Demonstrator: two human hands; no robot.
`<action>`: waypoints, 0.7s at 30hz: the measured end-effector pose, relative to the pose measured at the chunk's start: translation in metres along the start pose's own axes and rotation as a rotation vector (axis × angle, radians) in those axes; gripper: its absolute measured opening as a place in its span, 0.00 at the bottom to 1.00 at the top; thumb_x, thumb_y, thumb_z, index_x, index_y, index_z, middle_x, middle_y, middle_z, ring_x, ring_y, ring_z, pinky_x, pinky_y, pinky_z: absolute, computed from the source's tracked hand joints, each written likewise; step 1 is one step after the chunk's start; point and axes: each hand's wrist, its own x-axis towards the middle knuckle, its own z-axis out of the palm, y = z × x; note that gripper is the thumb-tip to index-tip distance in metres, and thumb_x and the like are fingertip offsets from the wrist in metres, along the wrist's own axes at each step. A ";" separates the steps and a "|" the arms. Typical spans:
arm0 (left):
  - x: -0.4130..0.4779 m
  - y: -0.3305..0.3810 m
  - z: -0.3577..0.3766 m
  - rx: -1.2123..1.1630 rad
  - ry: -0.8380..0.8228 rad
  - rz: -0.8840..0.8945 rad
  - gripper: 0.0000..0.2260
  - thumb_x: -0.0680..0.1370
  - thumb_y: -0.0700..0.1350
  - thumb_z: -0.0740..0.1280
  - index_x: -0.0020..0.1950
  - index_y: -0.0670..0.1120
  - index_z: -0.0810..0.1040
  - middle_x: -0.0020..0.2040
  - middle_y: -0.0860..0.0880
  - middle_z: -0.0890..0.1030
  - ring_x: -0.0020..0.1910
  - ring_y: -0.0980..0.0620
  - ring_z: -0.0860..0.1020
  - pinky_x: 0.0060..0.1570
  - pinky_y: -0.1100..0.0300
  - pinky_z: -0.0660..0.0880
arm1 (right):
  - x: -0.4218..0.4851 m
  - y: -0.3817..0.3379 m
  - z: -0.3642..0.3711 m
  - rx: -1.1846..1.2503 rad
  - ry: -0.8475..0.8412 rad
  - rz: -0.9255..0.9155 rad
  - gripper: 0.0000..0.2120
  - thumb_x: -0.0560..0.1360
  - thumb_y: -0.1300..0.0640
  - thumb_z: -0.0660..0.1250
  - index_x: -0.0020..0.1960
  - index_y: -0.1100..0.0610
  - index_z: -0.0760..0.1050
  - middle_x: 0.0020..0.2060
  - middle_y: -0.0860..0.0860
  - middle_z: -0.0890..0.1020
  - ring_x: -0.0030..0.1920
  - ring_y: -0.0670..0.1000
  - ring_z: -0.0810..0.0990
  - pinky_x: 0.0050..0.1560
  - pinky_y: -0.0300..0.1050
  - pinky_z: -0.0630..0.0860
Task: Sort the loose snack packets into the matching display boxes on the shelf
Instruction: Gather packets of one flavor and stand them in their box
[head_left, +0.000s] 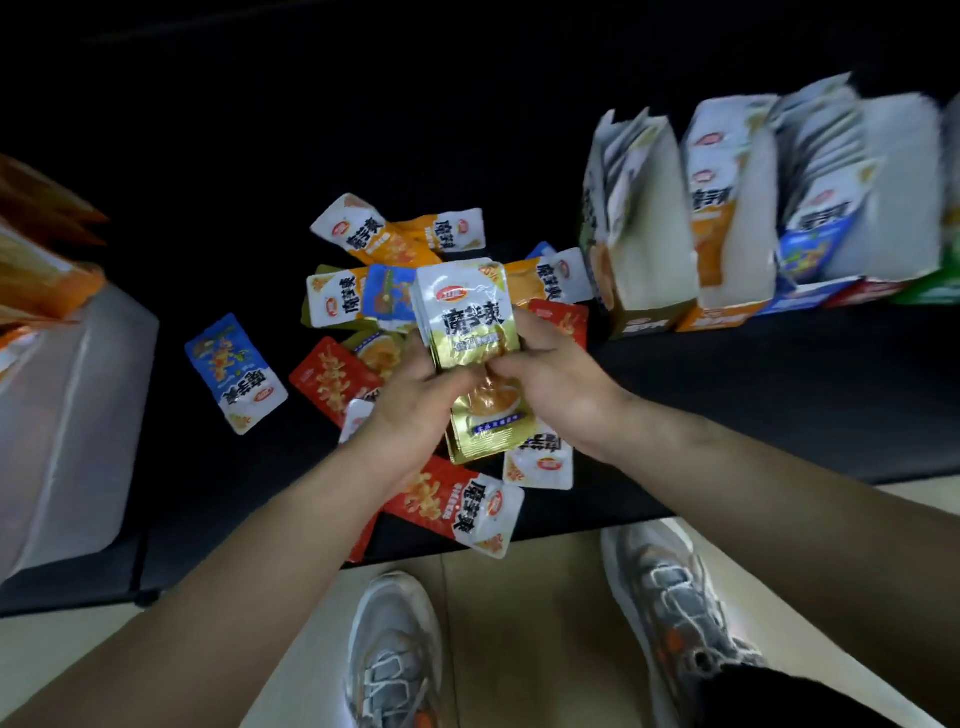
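Observation:
Both hands hold a small stack of gold-and-white snack packets (470, 332) above the pile. My left hand (415, 400) grips the stack's left edge and my right hand (545, 379) pinches its right side. Under them, loose packets lie scattered on the black shelf (779, 405): red ones (457, 506), a blue one (234, 374), orange ones (395, 241). At the right stand several display boxes: an olive-gold one (644, 280), an orange one (732, 260), a blue one (826, 244), each holding upright packets.
A translucent white bin (72, 415) stands at the left with orange packaging (36, 260) behind it. The shelf's front edge runs just ahead of my two shoes (395, 654) on the tan floor. The shelf's back is dark.

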 end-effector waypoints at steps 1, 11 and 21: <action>0.002 0.007 0.007 0.042 -0.016 0.007 0.29 0.66 0.49 0.74 0.67 0.47 0.76 0.57 0.47 0.84 0.59 0.45 0.82 0.64 0.39 0.75 | -0.001 -0.003 -0.010 -0.031 -0.002 -0.010 0.23 0.76 0.65 0.61 0.68 0.51 0.74 0.55 0.50 0.84 0.57 0.51 0.82 0.62 0.58 0.78; 0.052 0.081 0.080 0.289 -0.006 0.043 0.20 0.65 0.42 0.78 0.54 0.52 0.79 0.47 0.55 0.87 0.47 0.53 0.85 0.51 0.50 0.81 | -0.007 0.011 -0.128 -0.092 0.576 -0.098 0.07 0.79 0.56 0.63 0.52 0.47 0.77 0.47 0.44 0.82 0.48 0.49 0.82 0.55 0.51 0.80; 0.106 0.097 0.146 0.463 0.272 0.298 0.25 0.73 0.45 0.77 0.67 0.52 0.72 0.52 0.60 0.76 0.51 0.60 0.75 0.47 0.67 0.70 | -0.020 0.033 -0.160 -0.120 0.669 -0.017 0.06 0.78 0.58 0.64 0.51 0.48 0.76 0.42 0.43 0.81 0.41 0.43 0.80 0.39 0.33 0.74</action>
